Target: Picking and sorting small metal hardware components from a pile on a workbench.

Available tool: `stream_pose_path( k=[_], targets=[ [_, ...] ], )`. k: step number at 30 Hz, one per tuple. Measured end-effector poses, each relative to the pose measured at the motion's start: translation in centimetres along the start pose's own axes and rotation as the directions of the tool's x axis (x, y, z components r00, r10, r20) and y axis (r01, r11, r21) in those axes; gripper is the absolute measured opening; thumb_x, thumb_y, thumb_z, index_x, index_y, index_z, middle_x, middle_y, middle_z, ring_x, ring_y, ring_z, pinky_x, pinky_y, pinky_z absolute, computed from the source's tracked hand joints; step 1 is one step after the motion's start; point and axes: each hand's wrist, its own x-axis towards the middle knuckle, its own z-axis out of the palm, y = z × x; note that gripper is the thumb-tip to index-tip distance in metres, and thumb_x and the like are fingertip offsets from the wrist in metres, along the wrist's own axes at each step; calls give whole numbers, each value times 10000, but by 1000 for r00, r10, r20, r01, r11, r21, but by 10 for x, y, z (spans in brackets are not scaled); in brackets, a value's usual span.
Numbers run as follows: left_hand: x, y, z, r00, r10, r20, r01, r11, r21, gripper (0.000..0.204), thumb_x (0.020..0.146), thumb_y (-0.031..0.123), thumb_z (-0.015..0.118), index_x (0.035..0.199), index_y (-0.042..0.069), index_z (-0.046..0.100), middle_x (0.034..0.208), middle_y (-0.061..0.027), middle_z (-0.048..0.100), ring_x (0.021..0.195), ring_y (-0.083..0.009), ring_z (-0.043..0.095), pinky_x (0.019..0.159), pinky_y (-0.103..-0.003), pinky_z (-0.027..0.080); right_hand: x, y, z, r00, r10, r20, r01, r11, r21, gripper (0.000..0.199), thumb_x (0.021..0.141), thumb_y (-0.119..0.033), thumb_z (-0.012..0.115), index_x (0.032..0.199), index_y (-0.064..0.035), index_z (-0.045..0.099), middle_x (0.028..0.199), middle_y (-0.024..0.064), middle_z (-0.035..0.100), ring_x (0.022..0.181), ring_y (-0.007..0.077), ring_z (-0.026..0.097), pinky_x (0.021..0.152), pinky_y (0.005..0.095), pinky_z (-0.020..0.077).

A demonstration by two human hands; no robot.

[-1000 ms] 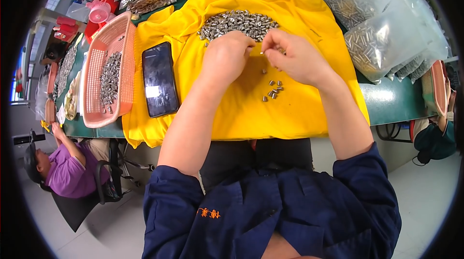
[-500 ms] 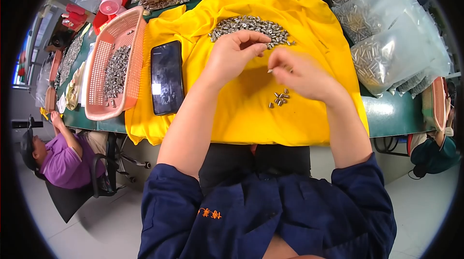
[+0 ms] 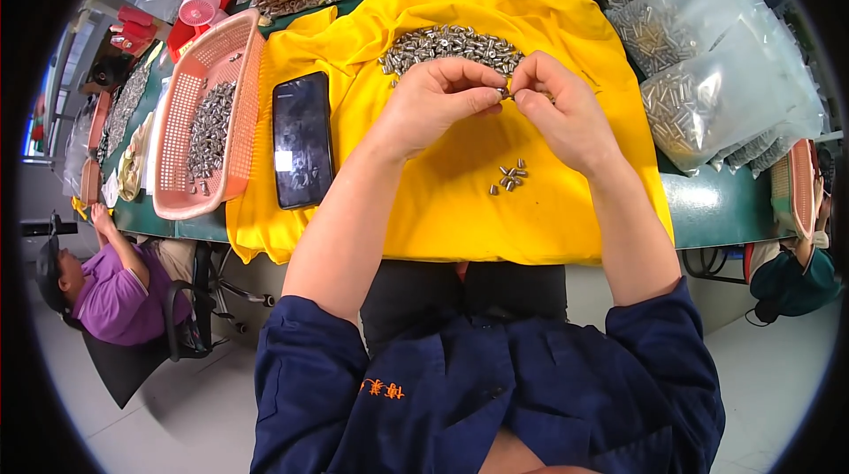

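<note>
Two hands (image 3: 506, 95), one small metal piece (image 3: 505, 93)

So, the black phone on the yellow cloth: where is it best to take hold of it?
Grip the black phone across its two long edges, coming from above. It lies flat, screen up, its long sides free: the pink basket stands apart to its left, and only yellow cloth lies to its right.

Dark navy work jacket, sleeves pushed above the elbows, small orange embroidered chest mark.
</note>
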Motion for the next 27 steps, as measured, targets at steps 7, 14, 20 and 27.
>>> stream_pose_path(
  k=[7, 14, 20, 27],
  targets=[
    [0, 0, 0, 1000, 3, 11, -3, 1000, 8, 139, 761, 27, 574, 896, -6, 582, 807, -47, 599, 741, -109, 580, 692, -216, 466, -1, -2, -1, 999, -25, -36, 23, 999, -33, 43, 752, -12, 452, 788, -35, 448, 711, -12, 439, 685, 60, 409, 633, 191, 353],
    [0, 0, 3, 1000, -12, -15, 14, 995, 102, 154, 741, 23, 590, 890, -17, 583, 806, -58, 608, 743, -106, 583, 686, -211, 467, -3, -5, 2, 986, -154, -70, 131, 958, -256, 53, 724, -60, 467, 760, -29, 447, 616, 94, 483, 552, 187, 461, 526, 284, 385],
    [1, -3, 6, 997, 41, -66, -27, 978, 205, 132, 729, 17, 600, 855, -21, 592, 780, -58, 615, 718, -100, 584, 668, -205, 470, -2, -5, 5, 985, -140, -102, 100, 941, -322, 49, 722, -65, 467, 755, -36, 445, 607, 102, 485, 545, 212, 462, 505, 308, 375],
    [1, -6, 11, 984, 133, -119, -122, 988, 95, 105, 723, 0, 601, 826, -14, 600, 760, -47, 615, 699, -89, 579, 642, -196, 464, 4, 11, 0, 982, 187, 9, -179, 925, 337, 49, 766, -84, 469, 760, -40, 451, 644, 37, 490, 561, 112, 441, 511, 260, 373]
  ],
)
